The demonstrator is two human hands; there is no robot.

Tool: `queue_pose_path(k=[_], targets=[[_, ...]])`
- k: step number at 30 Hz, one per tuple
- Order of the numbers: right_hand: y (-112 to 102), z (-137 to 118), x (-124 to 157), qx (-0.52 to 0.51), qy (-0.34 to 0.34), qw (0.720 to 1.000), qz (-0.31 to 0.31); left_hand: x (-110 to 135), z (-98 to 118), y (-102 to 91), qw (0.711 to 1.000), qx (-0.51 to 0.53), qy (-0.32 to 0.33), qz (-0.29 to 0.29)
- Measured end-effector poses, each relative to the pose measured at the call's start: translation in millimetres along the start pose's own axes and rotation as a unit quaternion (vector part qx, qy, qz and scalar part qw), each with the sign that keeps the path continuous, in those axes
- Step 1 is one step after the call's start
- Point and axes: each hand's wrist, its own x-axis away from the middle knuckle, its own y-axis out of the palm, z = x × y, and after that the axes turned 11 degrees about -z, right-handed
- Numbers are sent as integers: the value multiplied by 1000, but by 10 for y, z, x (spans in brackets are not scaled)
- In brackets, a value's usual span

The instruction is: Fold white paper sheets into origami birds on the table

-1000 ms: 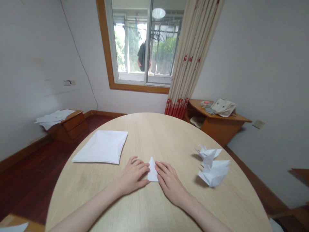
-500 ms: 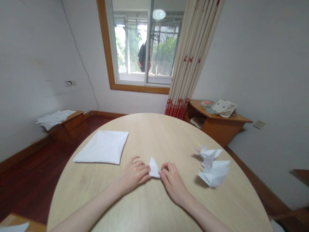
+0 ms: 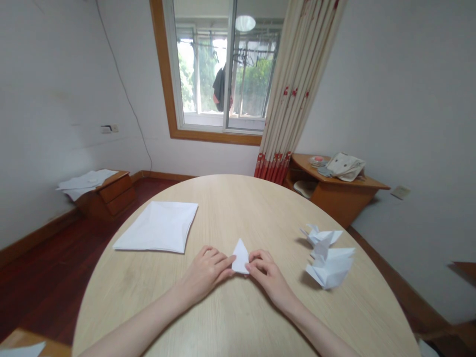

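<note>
A small piece of folded white paper (image 3: 240,257), pointed at its far end, sits between my hands near the middle of the round table. My left hand (image 3: 210,267) grips its left edge with thumb and fingertips. On the other side, my right hand (image 3: 268,275) pinches the lower right corner between thumb and fingers. The paper's underside and its inner folds are hidden.
Flat white paper sheets (image 3: 158,228) lie in a stack at the table's left. Folded paper figures (image 3: 332,267) stand on the right. The round wooden table (image 3: 230,322) has a curved edge all round. Beyond it are a low cabinet (image 3: 119,191) and a corner desk (image 3: 340,201).
The folded paper has shifted slightly right and now shows a broader face with a single point instead of a split tip. Both hands have shifted a little with it.
</note>
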Motion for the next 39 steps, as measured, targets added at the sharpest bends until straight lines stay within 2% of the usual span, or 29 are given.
queue_pose_path(k=[3, 6, 11, 14, 17, 24, 31, 34, 39], targets=[[26, -16, 6, -24, 4, 1000, 20, 13, 33, 7, 997, 78, -5, 3], [48, -52, 28, -13, -8, 999, 29, 22, 69, 13, 977, 206, -49, 20], [64, -88, 64, 34, -52, 998, 25, -15, 81, 55, 884, 446, -126, 63], [74, -78, 67, 45, -65, 997, 24, -45, 69, 81, 838, 517, -154, 82], [82, -55, 59, 39, -72, 996, 28, -57, 67, 97, 813, 549, -173, 85], [78, -36, 56, 30, -82, 996, 34, -61, 109, 51, 797, 573, -179, 56], [84, -50, 64, 22, -72, 996, 45, -72, 166, 41, 777, 597, -179, 84], [92, -39, 65, 23, -68, 996, 57, -67, 225, 43, 777, 592, -194, 91], [104, -5, 78, 56, -79, 991, 93, -61, 309, 20, 792, 576, -188, 78]])
